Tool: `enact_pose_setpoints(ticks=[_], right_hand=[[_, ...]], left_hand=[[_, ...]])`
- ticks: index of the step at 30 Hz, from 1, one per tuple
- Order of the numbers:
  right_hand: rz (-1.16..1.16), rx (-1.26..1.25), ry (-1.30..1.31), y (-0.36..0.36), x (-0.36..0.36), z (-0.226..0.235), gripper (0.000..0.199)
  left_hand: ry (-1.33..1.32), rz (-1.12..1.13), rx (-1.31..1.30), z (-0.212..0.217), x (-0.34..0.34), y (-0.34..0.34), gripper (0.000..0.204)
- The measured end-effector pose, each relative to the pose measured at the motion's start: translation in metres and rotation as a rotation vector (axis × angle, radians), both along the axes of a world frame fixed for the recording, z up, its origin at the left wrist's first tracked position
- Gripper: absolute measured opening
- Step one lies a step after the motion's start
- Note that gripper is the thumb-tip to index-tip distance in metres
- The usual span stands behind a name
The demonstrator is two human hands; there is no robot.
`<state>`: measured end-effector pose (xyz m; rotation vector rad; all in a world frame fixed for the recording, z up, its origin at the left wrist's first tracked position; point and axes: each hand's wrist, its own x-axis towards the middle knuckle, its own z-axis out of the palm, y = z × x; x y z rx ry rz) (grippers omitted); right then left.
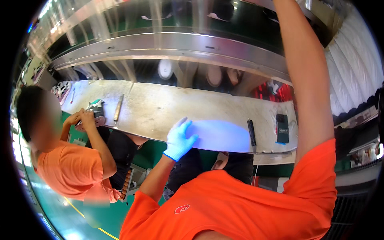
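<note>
My left hand (180, 139), in a pale glove with a blue cuff, is at the near edge of the long worktable (160, 100). Its fingers are stretched out, the thumb is apart, and nothing shows in it. Beside it, a bluish patch of light falls on the tabletop. My right arm (306, 72) reaches up past the upper edge of the picture, so the right hand is out of sight. To the right on the table lie a thin black tool (251, 133) and a dark phone (282, 128).
At left a seated co-worker in an orange shirt (72, 168) handles a shoe (97, 110) near a long-handled tool (118, 108). Beyond the table runs a metal rail (172, 42) with clear hanging strips. White padded material (356, 64) hangs at far right.
</note>
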<state>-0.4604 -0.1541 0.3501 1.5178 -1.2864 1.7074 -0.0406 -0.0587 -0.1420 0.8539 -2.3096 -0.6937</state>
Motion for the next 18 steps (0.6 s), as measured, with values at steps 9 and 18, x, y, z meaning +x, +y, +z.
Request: enact_pose_setpoints(ticks=[9,18], right_hand=[[-0.245,0.774,-0.186,0.117,0.093,-0.451,0.024],[-0.657,1.327,0.393,0.027,-0.011,-0.498,0.078]], left_hand=[[0.004,0.005,-0.149,-0.022,0.007,-0.011,0.048],[0.028,0.091,-0.249,-0.022,-0.003,-0.009,0.042]])
